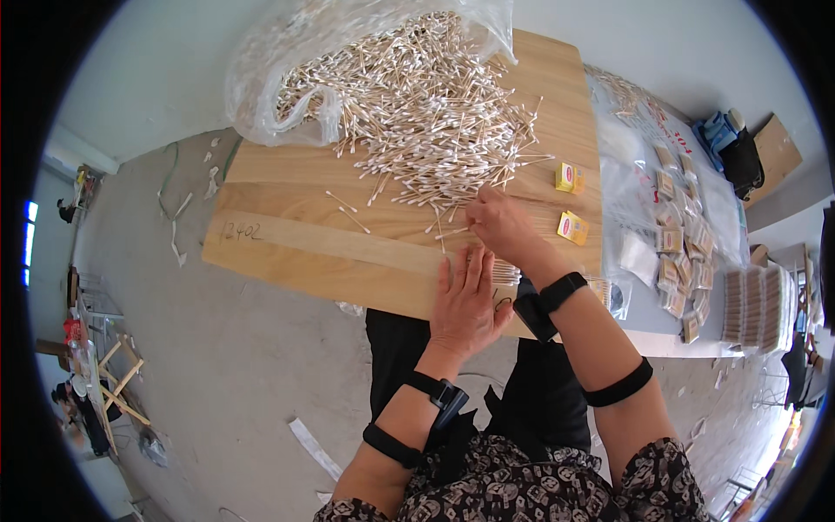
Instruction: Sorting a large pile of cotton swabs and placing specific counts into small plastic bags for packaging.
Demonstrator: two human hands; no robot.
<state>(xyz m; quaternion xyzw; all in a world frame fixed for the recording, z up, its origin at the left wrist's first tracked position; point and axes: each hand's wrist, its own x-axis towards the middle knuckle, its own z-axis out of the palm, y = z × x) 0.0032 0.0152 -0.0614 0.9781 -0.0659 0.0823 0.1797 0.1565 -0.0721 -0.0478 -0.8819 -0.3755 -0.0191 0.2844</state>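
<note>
A big heap of cotton swabs (pixel 435 113) with white tips and wooden sticks spreads over the wooden table (pixel 304 187). My right hand (pixel 504 224) is at the heap's near edge, its fingers pinched together around a cotton swab; the fingertips are partly hidden. Just below it, my left hand (pixel 465 300) lies on the tabletop with its fingers stretched out. Beside the left hand, partly under my right wrist, lies a row of aligned swabs (pixel 506 273). A few loose swabs (pixel 348 211) are scattered left of my hands.
A clear plastic bag (pixel 261 96) surrounds the heap's far left side. Two small yellow boxes (pixel 571 227) sit on the table's right. Beyond are many small swab packs (pixel 670 239) on plastic sheeting and stacked bundles (pixel 758 304). Paper strips (pixel 315 448) litter the floor.
</note>
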